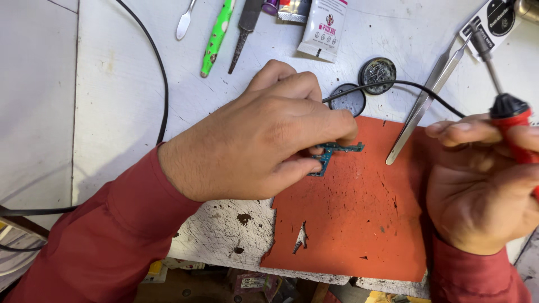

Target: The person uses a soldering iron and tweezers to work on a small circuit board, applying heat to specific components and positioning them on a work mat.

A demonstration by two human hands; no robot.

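Surface (112, 84): white, with dark specks and chipped brown patches at the near edge. Mat (359, 224): orange-red, marked with black flecks and cuts. Board (331, 154): teal-green. Sleeves (101, 241): dark red. Iron (514, 120): red handle, black collar. Tweezers (426, 101): silver. Cable (160, 73): black. Green tool (216, 39): bright green, spotted brown. Tube (324, 28): white with red print.

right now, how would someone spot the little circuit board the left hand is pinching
Start at the orange mat on the white workbench. Near its top left edge the left hand pinches a small teal circuit board flat against it. It is the only blue-green piece there, thin and angular, unlike the long silver tweezers lying beside it.
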